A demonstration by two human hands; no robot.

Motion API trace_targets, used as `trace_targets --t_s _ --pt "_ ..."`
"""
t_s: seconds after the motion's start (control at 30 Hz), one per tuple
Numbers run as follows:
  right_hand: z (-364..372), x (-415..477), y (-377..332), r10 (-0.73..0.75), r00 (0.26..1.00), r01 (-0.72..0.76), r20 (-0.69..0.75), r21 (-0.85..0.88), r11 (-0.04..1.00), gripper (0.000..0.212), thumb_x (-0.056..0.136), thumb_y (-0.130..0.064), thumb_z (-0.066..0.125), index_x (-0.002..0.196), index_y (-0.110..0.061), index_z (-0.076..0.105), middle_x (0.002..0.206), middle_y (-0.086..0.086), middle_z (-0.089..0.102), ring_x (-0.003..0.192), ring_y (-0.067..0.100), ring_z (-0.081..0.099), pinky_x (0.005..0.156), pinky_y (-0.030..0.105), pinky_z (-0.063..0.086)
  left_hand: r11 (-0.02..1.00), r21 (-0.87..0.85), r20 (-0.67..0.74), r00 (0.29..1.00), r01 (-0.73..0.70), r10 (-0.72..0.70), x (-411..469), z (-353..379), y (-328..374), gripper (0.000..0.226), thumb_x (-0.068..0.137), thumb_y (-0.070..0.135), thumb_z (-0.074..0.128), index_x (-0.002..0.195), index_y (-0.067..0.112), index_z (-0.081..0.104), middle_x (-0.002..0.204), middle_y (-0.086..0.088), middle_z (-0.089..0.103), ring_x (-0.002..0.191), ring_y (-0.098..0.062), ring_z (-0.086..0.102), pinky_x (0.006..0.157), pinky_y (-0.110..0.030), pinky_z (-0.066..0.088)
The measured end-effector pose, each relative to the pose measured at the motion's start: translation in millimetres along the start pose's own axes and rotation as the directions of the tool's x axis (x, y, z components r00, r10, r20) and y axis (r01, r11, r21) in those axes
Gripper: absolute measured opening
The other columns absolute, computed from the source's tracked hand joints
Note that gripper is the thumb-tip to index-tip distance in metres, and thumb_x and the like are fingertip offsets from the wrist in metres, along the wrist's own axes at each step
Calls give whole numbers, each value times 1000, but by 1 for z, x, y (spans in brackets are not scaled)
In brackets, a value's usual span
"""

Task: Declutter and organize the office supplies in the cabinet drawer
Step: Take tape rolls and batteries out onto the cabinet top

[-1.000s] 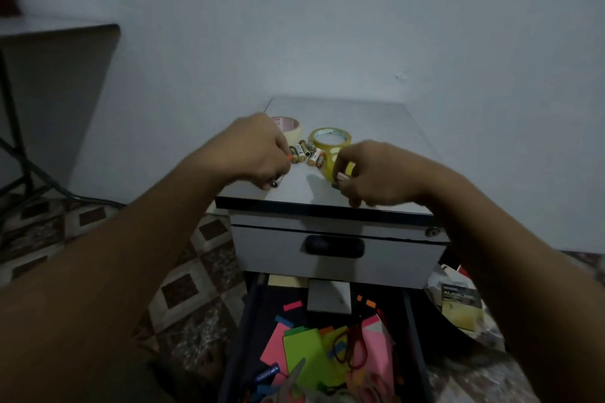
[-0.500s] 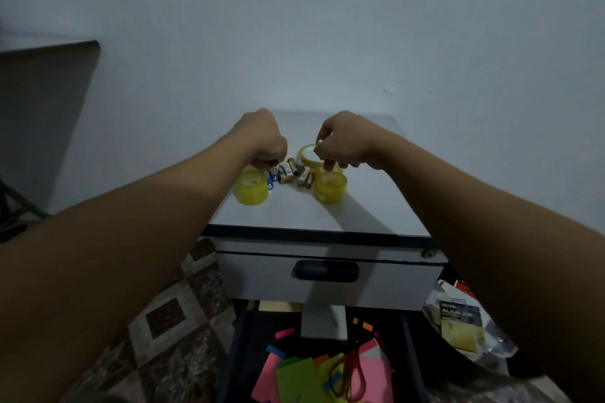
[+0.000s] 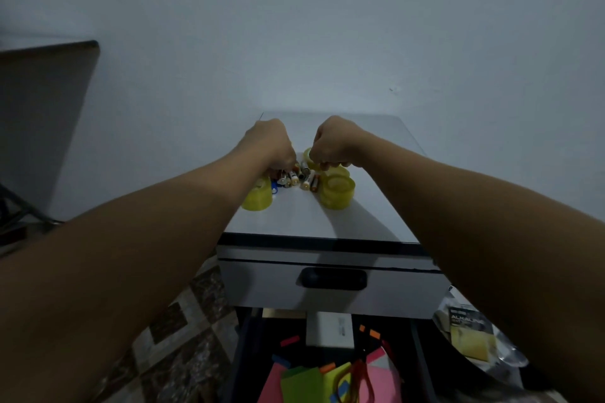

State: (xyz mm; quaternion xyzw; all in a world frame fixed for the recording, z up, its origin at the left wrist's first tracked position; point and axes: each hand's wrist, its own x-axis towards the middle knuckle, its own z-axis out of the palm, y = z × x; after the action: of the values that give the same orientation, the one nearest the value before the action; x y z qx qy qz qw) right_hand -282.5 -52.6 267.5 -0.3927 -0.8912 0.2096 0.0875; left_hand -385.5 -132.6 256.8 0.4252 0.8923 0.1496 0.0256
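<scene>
Left grip (image 3: 273, 145) at the batteries' (image 3: 296, 178) left edge

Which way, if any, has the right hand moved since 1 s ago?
Yes. The right hand left the front edge of the cabinet top and moved back toward the wall, now mid-top by the yellow tape roll.

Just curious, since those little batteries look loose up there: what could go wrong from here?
The batteries lie loose on their sides between the left tape roll and the right tape roll. A nudge from the left hand or the right hand could roll them off the cabinet top, perhaps into the open drawer below.
The left tape roll sits near the top's left edge, beside the left forearm, which might knock it off.
</scene>
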Motion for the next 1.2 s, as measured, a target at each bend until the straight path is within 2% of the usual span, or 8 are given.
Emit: trace_targets --t_s 0.17,0.3,0.5,0.63,0.9,1.0,1.07,1.2 --pt "6 8 -8 -52 998 48 -28 -140 989 28 84 -9 62 111 -2 68 101 14 73 67 19 57 62 29 53 1000 21 -17 1000 -4 4 1 0 -3 35 79 29 79 91 10 52 95 -9 58 85 -29 58 65 -33 46" --pt "12 10 -10 -62 998 53 -33 -222 974 25 85 -12 62 106 -2 70 69 5 59 56 17 51 54 24 45 997 67 -37 999 -31 34 -2 -6 -6 41 77 31 81 96 14 49 97 -8 53 86 -29 55 69 -35 46" --pt "17 13 -7 -4 999 -2 -36 -157 988 17 83 -14 71 96 -3 70 72 8 65 54 19 62 53 27 55 998 63 -21 999 -31 33 -5 -7 -12 54 74 35 83 115 11 56 106 -10 56 90 -30 55 71 -35 48" --pt "17 12 -7 6 999 -12 -45 -126 992 13 82 -14 70 88 -3 66 73 10 65 61 23 65 59 30 59 997 60 -11 999 -37 38 -4 -5 -13 45 76 34 82 102 14 52 101 -8 54 87 -29 54 69 -34 46" --pt "12 6 -5 24 997 -24 -75 -11 1000 16 87 -9 57 73 -2 60 74 16 68 63 30 70 47 26 53 999 -31 -78 997 -32 30 -1 -7 -19 28 87 35 62 98 12 49 98 -9 54 89 -30 58 71 -35 46" --pt "7 3 -3 29 995 -28 -98 17 999 20 88 -9 53 70 -2 58 71 16 66 54 26 63 44 24 50 992 -128 -52 999 -20 13 -1 -11 -22 31 82 34 62 86 4 62 87 -8 67 76 -29 67 68 -36 58" --pt "4 0 -1 23 994 -19 -109 38 999 19 87 -8 52 71 -1 59 71 17 68 52 25 61 47 25 51 980 -200 -35 999 -17 11 -2 -12 -25 31 82 36 62 80 7 70 78 -8 72 69 -27 69 69 -39 63" --pt "-1 -6 2 9 990 3 -141 88 996 21 84 -6 51 83 5 69 72 18 72 51 24 61 47 25 51 948 -319 -6 1000 16 -19 -8 -18 -27 36 85 37 67 72 4 75 57 -2 71 58 -22 70 58 -30 60"
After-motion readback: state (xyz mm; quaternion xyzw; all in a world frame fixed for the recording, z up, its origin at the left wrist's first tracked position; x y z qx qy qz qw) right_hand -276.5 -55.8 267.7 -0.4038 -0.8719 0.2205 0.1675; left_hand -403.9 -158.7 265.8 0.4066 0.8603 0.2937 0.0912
